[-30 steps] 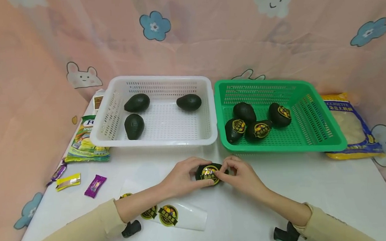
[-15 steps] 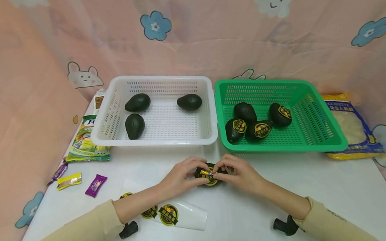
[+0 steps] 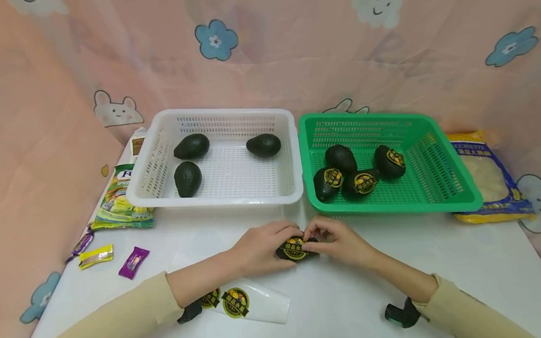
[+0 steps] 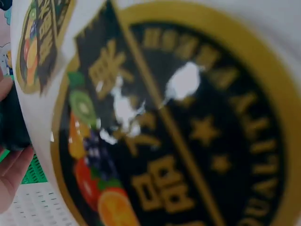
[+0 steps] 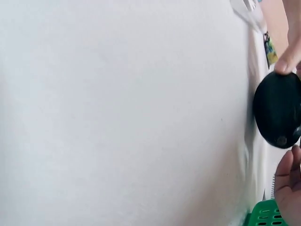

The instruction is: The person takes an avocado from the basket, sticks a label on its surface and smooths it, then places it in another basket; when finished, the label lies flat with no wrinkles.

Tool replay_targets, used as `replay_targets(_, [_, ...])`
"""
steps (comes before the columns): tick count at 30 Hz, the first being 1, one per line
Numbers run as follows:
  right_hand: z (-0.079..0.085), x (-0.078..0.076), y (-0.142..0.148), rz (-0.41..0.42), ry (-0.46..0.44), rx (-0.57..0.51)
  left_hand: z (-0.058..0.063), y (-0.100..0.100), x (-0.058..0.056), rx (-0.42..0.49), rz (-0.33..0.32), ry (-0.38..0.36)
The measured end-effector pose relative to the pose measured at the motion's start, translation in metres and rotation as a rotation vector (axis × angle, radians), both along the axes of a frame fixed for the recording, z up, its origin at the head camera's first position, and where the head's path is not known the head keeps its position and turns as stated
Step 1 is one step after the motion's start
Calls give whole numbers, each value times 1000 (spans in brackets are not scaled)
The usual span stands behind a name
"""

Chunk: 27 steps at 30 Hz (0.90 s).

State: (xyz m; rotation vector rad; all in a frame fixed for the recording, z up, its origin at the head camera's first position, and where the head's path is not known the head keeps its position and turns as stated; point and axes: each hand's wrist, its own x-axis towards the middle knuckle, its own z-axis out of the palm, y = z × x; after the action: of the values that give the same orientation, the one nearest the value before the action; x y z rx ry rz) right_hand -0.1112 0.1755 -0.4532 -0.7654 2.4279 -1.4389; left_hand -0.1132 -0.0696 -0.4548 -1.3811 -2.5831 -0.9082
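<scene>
My left hand (image 3: 264,249) grips a dark avocado (image 5: 277,108) over the table, thumb in front and fingers behind. A round black-and-gold sticker (image 3: 293,248) with fruit pictures and lettering lies on the avocado's upper side. At the sticker's right edge, my right hand (image 3: 339,240) has its thumb and index finger pinched together, the other fingers curled; they cover that edge. Below the left forearm lies a white backing sheet (image 3: 272,302) with more such stickers (image 3: 236,302). One printed sticker (image 4: 207,122) fills most of the left wrist view.
A white basket (image 3: 216,199) behind the hands contains 3 plain avocados. To its right, a green basket (image 3: 410,206) bears several avocados, most showing stickers. Snack bag (image 3: 122,203) and wrapped candies (image 3: 133,262) lie left, a pasta bag (image 3: 488,180) right.
The sticker's upper part, bunched between both hands' fingertips half a second ago, now lies flatter on the avocado. The left fingers have drawn back to its left end; the right fingers stay at its right.
</scene>
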Motion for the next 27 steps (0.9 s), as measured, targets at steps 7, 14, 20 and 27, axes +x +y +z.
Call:
replay_targets(7, [17,20,18,-467,-481,-326,3,-1,3,108,25,-214])
replay_targets(14, [27,17,28,-677,-526,-503,66,18,-26,250,-72,-197])
replay_targets(20, [23,16,28,-665,-507,-557,106,83,-85,46,-33,-145])
replay_targets(27, [22,21,31,-666,-522,-523,94,110,-86,-217,3,-52])
